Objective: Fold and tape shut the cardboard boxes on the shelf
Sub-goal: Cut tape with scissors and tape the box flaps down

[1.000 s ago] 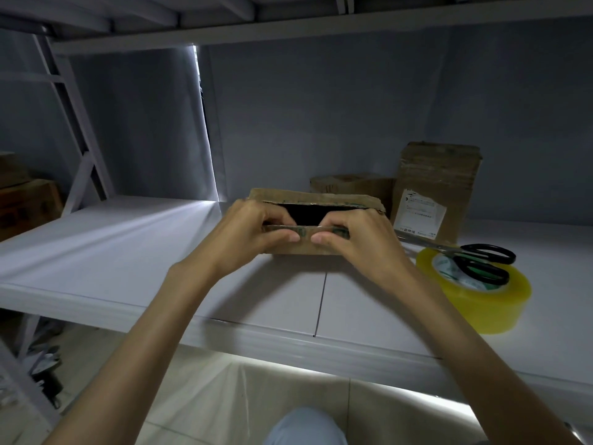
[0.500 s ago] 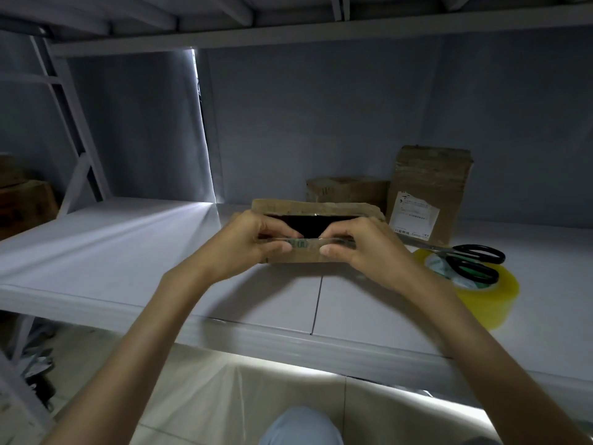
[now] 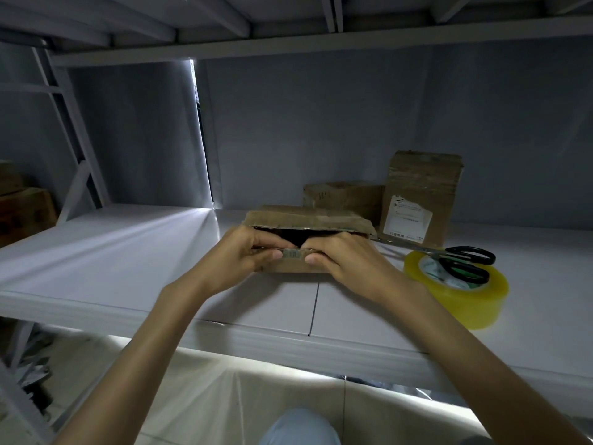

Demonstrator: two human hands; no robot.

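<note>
change: thumbs are sitting closer together on the near flap than 1 second ago, so the dark gap is shrinking and the fold's nearly there, no tape on yet I reckon

left hand [image 3: 244, 256]: fingers curling over the near flap, pinching it

right hand [image 3: 345, 256]: doing the same, thumb tip pressing the flap edge

box: flat brown cardboard box [image 3: 308, 231] is lying mid white metal shelf [image 3: 128, 261]

pointing: open mouth facing the person, long axis running left-right

nearby: yellow packing tape roll [image 3: 462, 292] with black-handled scissors [image 3: 462, 261] resting on it, just right

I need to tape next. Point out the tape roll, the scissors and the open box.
tape roll [image 3: 475, 303]: head view, yellow outer side wall.
scissors [image 3: 471, 254]: head view, upper black handle loop.
open box [image 3: 308, 220]: head view, raised top flap.
</note>
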